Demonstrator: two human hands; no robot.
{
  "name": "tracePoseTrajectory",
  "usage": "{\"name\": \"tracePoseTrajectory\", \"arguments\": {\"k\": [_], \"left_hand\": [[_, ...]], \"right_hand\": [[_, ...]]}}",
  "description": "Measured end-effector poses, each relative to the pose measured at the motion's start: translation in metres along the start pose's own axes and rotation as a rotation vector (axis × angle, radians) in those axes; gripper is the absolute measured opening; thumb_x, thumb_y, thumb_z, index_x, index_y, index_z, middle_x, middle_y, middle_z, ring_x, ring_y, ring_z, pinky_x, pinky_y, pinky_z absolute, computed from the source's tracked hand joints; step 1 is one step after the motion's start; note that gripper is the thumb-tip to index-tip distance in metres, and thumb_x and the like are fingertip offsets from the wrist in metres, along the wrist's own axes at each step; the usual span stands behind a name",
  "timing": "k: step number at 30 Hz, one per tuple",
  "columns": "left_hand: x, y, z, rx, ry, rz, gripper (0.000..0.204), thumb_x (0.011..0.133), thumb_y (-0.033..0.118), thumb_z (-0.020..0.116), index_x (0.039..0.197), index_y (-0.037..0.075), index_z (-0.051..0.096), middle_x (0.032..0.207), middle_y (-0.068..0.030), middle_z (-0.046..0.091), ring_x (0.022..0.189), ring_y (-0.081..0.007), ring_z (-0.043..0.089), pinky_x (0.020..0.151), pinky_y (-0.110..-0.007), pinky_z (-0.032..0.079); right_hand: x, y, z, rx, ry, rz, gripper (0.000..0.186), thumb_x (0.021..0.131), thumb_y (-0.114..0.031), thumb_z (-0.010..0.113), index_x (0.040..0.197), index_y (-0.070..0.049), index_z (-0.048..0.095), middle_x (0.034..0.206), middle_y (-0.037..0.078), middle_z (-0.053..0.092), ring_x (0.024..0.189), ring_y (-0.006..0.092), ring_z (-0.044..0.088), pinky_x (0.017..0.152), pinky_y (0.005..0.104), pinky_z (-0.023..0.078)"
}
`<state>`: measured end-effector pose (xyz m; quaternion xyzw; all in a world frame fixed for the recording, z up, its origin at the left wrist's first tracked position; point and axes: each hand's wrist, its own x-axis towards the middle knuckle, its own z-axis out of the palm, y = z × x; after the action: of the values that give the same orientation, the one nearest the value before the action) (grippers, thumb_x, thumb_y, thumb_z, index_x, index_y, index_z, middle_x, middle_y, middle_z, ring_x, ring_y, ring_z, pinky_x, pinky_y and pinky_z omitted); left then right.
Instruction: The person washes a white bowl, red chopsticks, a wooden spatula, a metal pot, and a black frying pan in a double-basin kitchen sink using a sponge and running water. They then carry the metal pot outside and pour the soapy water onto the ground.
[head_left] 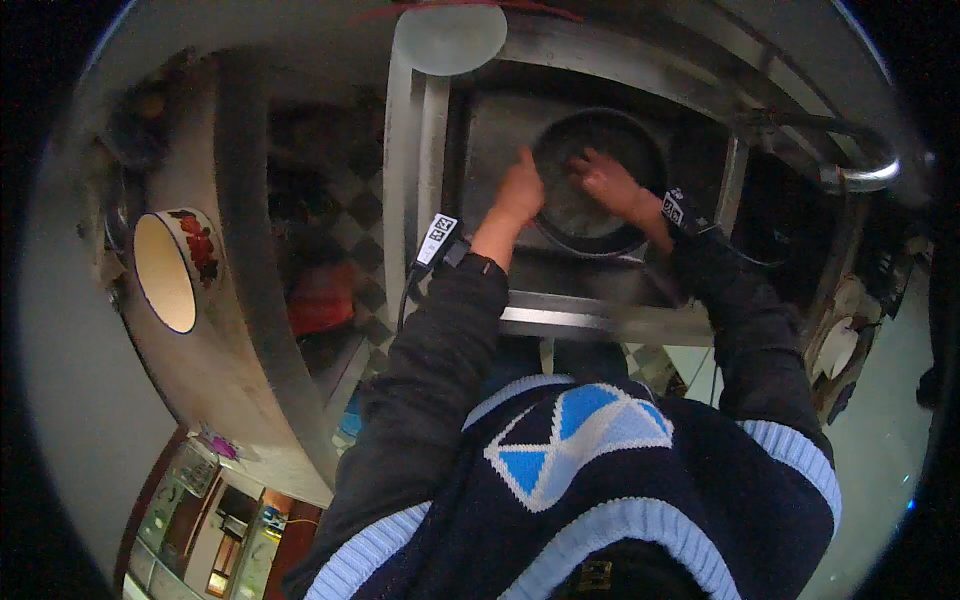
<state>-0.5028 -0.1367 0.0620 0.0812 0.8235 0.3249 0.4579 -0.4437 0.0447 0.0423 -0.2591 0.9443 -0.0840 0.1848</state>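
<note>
A dark round pan (560,225) sits inside a metal sink (490,130). My left hand (520,190) is at the pan's left rim and looks closed on it. Inside the pan is my right hand (610,185), its bent fingers slightly apart over the dim bottom. Nothing shows in those fingers, though the picture is dark and a little blurred there. What lies in the pan is too dim to make out.
A curved metal pipe (870,178) juts in at the right of the sink. A pale round lid or bowl (452,40) lies at the far corner. On the left ledge stands a cream enamel pot (165,270) with a floral side. Something red (322,305) lies lower down.
</note>
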Motion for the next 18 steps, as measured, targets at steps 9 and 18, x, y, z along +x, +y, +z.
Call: {"name": "tracePoseTrajectory", "arguments": {"k": [9, 18], "left_hand": [[0.001, -0.002, 0.004, -0.001, 0.054, -0.008, 0.059, 0.078, -0.002, 0.045, 0.132, 0.005, 0.022, 0.096, -0.0272, 0.058, 0.07, -0.0404, 0.062, 0.051, -0.043, 0.053], [-0.005, 0.013, -0.001, -0.377, 0.08, -0.019, 0.058, 0.076, 0.003, 0.047, 0.132, 0.011, 0.032, 0.102, -0.0205, 0.059, 0.071, -0.0382, 0.063, 0.046, -0.041, 0.054]], "right_hand": [[0.035, 0.054, -0.061, -0.765, -0.207, -0.507, 0.025, 0.077, -0.014, 0.051, 0.102, -0.01, 0.055, 0.112, 0.004, 0.052, 0.103, 0.0216, 0.047, 0.089, 0.0334, 0.038], [-0.106, 0.023, -0.003, -0.207, -0.36, 0.21, 0.01, 0.071, -0.01, 0.055, 0.072, -0.007, 0.064, 0.072, 0.015, 0.06, 0.075, 0.0249, 0.057, 0.082, 0.0455, 0.042]]}}
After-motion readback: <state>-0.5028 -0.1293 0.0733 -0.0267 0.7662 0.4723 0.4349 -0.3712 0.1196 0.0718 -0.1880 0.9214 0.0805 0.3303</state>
